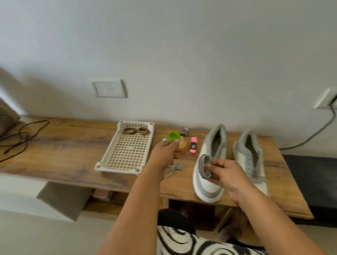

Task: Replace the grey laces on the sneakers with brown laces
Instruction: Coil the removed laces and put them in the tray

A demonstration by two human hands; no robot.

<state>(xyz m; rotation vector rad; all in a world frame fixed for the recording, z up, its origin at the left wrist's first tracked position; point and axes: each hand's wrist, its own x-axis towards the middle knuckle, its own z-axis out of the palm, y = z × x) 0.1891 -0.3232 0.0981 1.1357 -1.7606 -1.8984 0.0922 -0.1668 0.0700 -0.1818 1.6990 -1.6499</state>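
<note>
Right hand (226,176) pinches a folded grey lace (205,167); left hand (165,153) hovers, fingers loosely curled, holding nothing.
Wooden bench (65,151) centre frame against a white wall (168,39).

You're in a home, by the look of it: a wooden bench (65,151) against a plain painted wall (168,39), wall sockets (109,87), and shoes stored in cubbies (194,214) underneath
</note>
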